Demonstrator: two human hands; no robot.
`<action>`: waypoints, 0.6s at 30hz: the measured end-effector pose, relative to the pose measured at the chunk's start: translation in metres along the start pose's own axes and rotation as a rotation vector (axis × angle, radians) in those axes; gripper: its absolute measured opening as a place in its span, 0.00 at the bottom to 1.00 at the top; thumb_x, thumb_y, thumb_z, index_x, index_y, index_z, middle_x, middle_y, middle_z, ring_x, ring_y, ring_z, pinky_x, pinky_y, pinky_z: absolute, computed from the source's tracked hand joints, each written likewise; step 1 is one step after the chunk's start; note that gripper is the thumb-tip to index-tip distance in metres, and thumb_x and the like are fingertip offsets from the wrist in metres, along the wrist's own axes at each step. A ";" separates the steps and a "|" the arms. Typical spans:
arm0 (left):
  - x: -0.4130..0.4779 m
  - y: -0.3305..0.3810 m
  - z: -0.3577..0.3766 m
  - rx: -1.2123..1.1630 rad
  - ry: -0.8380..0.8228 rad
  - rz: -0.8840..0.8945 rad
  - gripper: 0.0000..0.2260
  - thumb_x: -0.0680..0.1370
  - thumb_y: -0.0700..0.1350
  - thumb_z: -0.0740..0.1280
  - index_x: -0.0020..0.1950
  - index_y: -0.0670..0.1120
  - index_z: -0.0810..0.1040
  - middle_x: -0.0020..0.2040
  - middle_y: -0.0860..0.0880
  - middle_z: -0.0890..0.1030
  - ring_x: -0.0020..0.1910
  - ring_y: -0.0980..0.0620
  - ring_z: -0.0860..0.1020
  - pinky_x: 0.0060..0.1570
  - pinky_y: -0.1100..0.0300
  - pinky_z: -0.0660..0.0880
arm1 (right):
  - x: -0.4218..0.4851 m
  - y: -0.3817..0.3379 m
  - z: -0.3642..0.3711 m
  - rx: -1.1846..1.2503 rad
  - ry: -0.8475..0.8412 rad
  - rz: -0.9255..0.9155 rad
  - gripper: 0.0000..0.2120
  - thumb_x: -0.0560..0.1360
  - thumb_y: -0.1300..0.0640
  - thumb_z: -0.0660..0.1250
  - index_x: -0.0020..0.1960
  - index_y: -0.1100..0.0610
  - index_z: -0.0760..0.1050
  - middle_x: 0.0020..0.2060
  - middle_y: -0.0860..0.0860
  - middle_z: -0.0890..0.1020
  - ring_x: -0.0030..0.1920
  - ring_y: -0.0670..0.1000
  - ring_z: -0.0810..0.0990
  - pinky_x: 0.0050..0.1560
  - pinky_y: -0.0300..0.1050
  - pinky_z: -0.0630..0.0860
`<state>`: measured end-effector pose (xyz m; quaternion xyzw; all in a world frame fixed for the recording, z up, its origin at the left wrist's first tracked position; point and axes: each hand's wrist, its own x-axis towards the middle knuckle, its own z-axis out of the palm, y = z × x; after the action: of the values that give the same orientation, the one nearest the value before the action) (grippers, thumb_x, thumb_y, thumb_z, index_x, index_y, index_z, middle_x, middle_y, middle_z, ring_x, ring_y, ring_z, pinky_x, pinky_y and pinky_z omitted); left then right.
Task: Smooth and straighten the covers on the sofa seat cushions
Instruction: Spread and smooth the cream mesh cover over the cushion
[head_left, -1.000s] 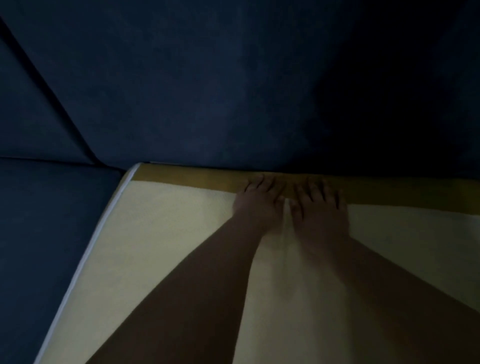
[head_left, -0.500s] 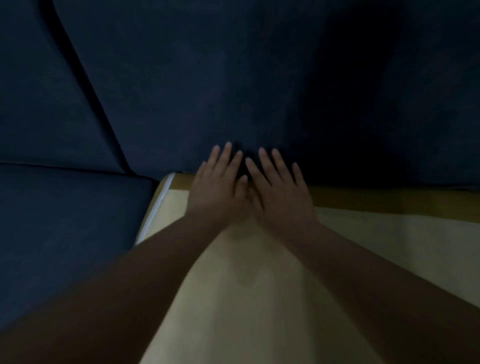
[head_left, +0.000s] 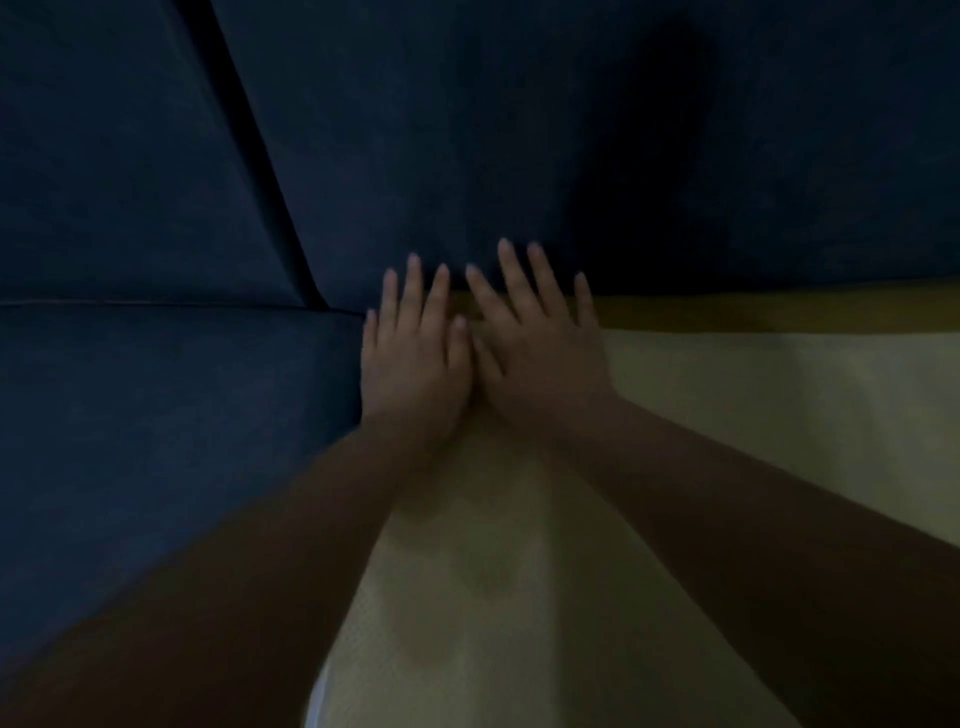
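The cream cover (head_left: 727, 415) lies under both hands and extends to their right. The left hand (head_left: 410, 364) and right hand (head_left: 540, 353) rest flat on it, touching side by side, with fingers straight and spread. A mustard band (head_left: 753, 312) runs beneath the fingertips. A navy back cushion (head_left: 467, 130) stands beyond the hands, and a navy seat cushion (head_left: 156, 415) lies left of the left hand. The lighting is dim.
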<state>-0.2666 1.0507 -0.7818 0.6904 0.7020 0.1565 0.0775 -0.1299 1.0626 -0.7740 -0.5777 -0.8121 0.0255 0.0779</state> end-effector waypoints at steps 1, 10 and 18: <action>-0.006 -0.003 0.012 0.051 -0.071 0.000 0.25 0.83 0.55 0.44 0.79 0.52 0.47 0.80 0.51 0.43 0.78 0.53 0.39 0.76 0.51 0.42 | -0.008 0.002 0.014 0.000 -0.086 0.029 0.27 0.81 0.40 0.42 0.78 0.45 0.43 0.78 0.50 0.42 0.77 0.53 0.38 0.74 0.62 0.41; -0.006 0.000 0.002 0.120 -0.236 0.010 0.25 0.83 0.56 0.45 0.79 0.55 0.44 0.79 0.53 0.38 0.77 0.54 0.36 0.75 0.50 0.40 | -0.019 0.007 0.012 0.044 -0.164 0.099 0.27 0.81 0.40 0.42 0.78 0.43 0.43 0.79 0.49 0.43 0.77 0.51 0.39 0.74 0.61 0.38; -0.004 0.084 0.008 -0.060 0.034 0.125 0.25 0.80 0.56 0.44 0.79 0.57 0.49 0.80 0.53 0.43 0.78 0.52 0.39 0.74 0.50 0.40 | -0.026 0.068 -0.028 0.081 0.210 0.182 0.27 0.81 0.43 0.45 0.79 0.44 0.46 0.79 0.50 0.46 0.78 0.54 0.42 0.74 0.60 0.40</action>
<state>-0.1847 1.0473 -0.7624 0.7274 0.6539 0.1938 0.0764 -0.0537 1.0595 -0.7573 -0.6450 -0.7419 0.0045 0.1830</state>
